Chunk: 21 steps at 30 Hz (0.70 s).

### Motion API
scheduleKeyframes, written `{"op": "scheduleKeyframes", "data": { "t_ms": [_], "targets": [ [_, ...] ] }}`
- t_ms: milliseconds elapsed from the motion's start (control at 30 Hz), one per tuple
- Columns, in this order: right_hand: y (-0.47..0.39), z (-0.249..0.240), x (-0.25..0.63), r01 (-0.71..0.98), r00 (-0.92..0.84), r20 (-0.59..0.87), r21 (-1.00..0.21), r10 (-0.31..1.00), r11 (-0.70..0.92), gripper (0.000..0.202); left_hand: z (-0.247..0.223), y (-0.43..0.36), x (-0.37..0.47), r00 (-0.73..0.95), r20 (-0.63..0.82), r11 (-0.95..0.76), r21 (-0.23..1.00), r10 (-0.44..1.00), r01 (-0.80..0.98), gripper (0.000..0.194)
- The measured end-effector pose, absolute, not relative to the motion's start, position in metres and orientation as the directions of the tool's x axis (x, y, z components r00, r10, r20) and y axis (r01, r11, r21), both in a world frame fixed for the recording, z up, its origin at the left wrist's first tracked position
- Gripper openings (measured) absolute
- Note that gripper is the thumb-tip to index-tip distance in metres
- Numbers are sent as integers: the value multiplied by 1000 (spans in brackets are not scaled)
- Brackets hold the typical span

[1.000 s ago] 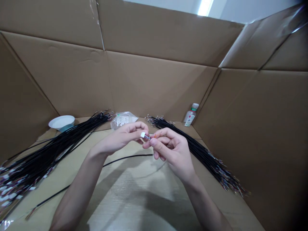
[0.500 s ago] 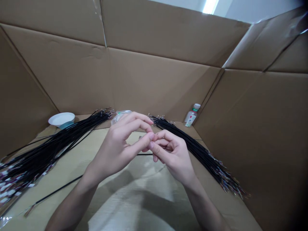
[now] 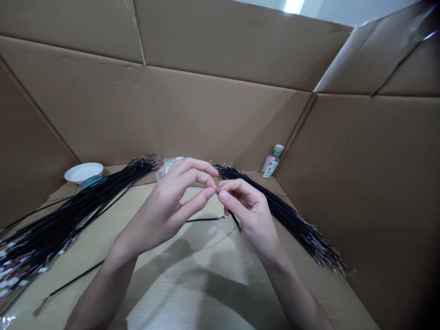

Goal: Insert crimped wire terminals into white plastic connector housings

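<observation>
In the head view, my right hand (image 3: 249,206) pinches the end of a thin black cable (image 3: 235,221) between thumb and forefinger. The cable's short black length hangs below those fingers. A tiny reddish-orange wire end (image 3: 217,192) shows between my two hands. My left hand (image 3: 184,197) meets it from the other side, thumb and forefinger pinched at the wire end, other fingers raised and curved. Beneath my hands, another black cable (image 3: 202,219) lies on the table. A black cable with bared coloured wires (image 3: 68,283) extends out from under my left forearm.
A large bundle of black cables (image 3: 79,201) with white connectors lies left; another bundle (image 3: 285,213) runs along the right. At the back are a white bowl (image 3: 83,172), a clear plastic bag (image 3: 166,167) and a bottle (image 3: 272,161). Cardboard walls (image 3: 227,114) surround the table.
My fingertips have parted slightly, and the coloured wire end now shows between them. My right hand has turned a little, bringing the hanging black cable into sight. The view has shifted slightly.
</observation>
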State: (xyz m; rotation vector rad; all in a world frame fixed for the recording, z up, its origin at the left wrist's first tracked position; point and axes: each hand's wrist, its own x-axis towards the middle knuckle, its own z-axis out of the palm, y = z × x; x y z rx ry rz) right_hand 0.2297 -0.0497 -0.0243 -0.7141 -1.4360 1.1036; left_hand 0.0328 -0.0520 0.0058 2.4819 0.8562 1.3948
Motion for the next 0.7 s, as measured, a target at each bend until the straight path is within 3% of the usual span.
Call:
{"op": "scheduleKeyframes", "data": {
  "t_ms": [133,267,367,533,700],
  "targets": [
    [-52,-24,228,-62,-131,512,-859,849,509,9,5,-51,35,409,748,-839,364,523,405,8],
    [-54,-24,228,13,-114,583,-809,805,588,8,3,-49,37,420,736,-842,401,530,361,6],
    [-54,-24,230,36,-75,623,-779,779,627,9,4,-48,34,379,687,-784,526,620,330,9],
    [-60,-22,230,118,-31,676,-729,737,674,13,7,-50,31,331,486,-571,784,809,243,19],
    [-61,-20,230,201,3,723,-677,691,708,13,11,-50,32,406,457,-557,813,791,169,22]
  ]
}}
